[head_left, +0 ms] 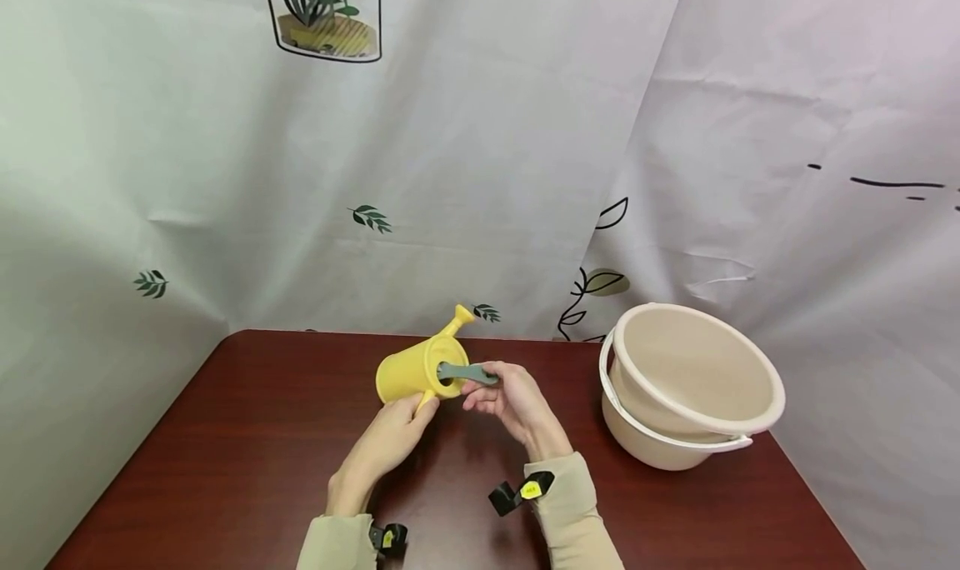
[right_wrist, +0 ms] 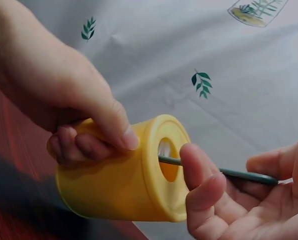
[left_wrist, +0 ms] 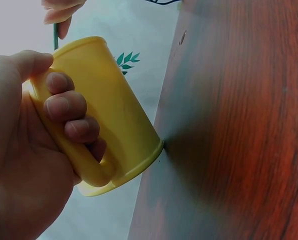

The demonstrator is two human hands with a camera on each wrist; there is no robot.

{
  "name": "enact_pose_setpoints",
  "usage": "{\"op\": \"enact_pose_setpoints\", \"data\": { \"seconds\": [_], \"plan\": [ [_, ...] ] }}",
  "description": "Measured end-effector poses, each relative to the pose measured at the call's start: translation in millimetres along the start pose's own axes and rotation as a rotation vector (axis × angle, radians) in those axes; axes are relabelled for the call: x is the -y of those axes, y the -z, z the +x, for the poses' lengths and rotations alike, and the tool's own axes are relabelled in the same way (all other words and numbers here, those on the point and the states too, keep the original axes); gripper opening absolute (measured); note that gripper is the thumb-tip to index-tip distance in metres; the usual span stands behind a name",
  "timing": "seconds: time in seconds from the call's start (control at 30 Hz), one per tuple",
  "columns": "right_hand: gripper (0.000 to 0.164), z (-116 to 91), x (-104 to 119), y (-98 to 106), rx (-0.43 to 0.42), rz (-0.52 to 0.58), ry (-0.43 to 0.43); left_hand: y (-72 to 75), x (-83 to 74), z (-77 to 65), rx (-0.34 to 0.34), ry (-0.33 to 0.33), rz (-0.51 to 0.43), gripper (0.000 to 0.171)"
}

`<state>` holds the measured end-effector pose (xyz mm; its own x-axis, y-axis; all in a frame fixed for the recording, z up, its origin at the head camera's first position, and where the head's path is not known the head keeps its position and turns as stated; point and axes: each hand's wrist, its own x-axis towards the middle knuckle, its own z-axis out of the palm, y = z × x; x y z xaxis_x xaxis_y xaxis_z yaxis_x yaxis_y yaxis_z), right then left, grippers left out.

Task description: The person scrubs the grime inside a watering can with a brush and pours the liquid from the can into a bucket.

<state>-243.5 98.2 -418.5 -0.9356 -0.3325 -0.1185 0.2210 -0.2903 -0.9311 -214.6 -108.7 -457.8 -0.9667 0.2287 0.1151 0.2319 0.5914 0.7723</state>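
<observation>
A yellow watering can [head_left: 405,373] is tilted above the dark table, its round top opening facing right and its spout pointing up and away. My left hand [head_left: 392,439] grips its handle, fingers curled round it in the left wrist view. My right hand [head_left: 517,403] holds a slim grey-green brush [head_left: 467,372] between thumb and fingers. The brush's far end passes into the can's opening; pale bristle-like streaks show there in the right wrist view, but most of the head is hidden. In the left wrist view, the can's base edge [left_wrist: 161,146] appears near the tabletop; contact is unclear.
Two cream basins [head_left: 697,370] stand stacked at the table's right side, the upper one tilted, with a white handle on the lower. A pale cloth backdrop [head_left: 480,162] with leaf prints hangs behind the reddish-brown table [head_left: 247,453].
</observation>
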Motion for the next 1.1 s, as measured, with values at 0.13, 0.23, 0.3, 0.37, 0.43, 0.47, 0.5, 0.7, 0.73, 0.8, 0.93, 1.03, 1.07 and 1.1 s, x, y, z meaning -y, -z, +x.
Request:
{"op": "enact_pose_setpoints", "data": {
  "seconds": [0.13, 0.23, 0.3, 0.37, 0.43, 0.47, 0.5, 0.7, 0.73, 0.8, 0.93, 1.03, 1.07, 1.1],
  "plan": [
    [0.038, 0.6, -1.0, -1.5, 0.003, -0.019, 0.04, 0.7, -0.8, -0.1, 0.004, 0.005, 0.005, 0.037],
    [0.036, 0.3, -1.0, -3.2, 0.001, -0.049, 0.063, 0.9, -1.4, -0.4, 0.002, 0.003, 0.009, 0.036],
    [0.033, 0.1, -0.7, -4.8, 0.004, -0.075, 0.081, 1.3, -1.9, -0.5, -0.001, -0.002, 0.014, 0.036],
    [0.029, -0.1, -0.4, -6.4, 0.008, -0.102, 0.106, 1.5, -2.1, -0.5, -0.003, -0.006, 0.018, 0.036],
    [0.027, -0.3, -0.5, -7.7, 0.015, -0.112, 0.134, 1.6, -2.1, -0.5, -0.006, -0.01, 0.022, 0.036],
    [0.026, -0.2, -1.0, -8.0, 0.02, -0.108, 0.147, 1.6, -1.9, -0.4, -0.007, -0.011, 0.021, 0.036],
    [0.025, -0.1, -1.5, -8.2, 0.025, -0.105, 0.159, 1.5, -1.7, -0.5, -0.007, -0.011, 0.02, 0.036],
    [0.029, -0.2, -4.3, -7.6, 0.104, -0.224, 0.239, 1.3, -0.8, -0.8, -0.002, 0.006, 0.009, 0.036],
    [0.029, -0.3, -4.3, -7.6, 0.115, -0.277, 0.256, 1.3, -0.9, -0.7, -0.001, 0.007, 0.006, 0.036],
    [0.03, -0.4, -4.4, -7.4, 0.121, -0.376, 0.282, 1.2, -0.7, -0.5, -0.002, 0.008, 0.002, 0.037],
    [0.025, -1.7, -4.2, -7.5, 0.08, -0.582, 0.375, 0.9, 0.0, -0.2, 0.004, 0.009, -0.005, 0.038],
    [0.02, -1.8, -5.5, -7.2, 0.038, -0.81, 0.549, 0.9, 0.6, -0.5, 0.006, 0.008, -0.003, 0.039],
    [0.018, -1.5, -6.2, -7.0, 0.025, -0.893, 0.621, 0.9, 0.7, -0.6, 0.005, 0.006, -0.001, 0.039],
    [0.018, -0.8, -7.1, -6.7, 0.013, -0.97, 0.696, 1.0, 0.7, -0.6, 0.005, 0.002, 0.001, 0.039]
  ]
}}
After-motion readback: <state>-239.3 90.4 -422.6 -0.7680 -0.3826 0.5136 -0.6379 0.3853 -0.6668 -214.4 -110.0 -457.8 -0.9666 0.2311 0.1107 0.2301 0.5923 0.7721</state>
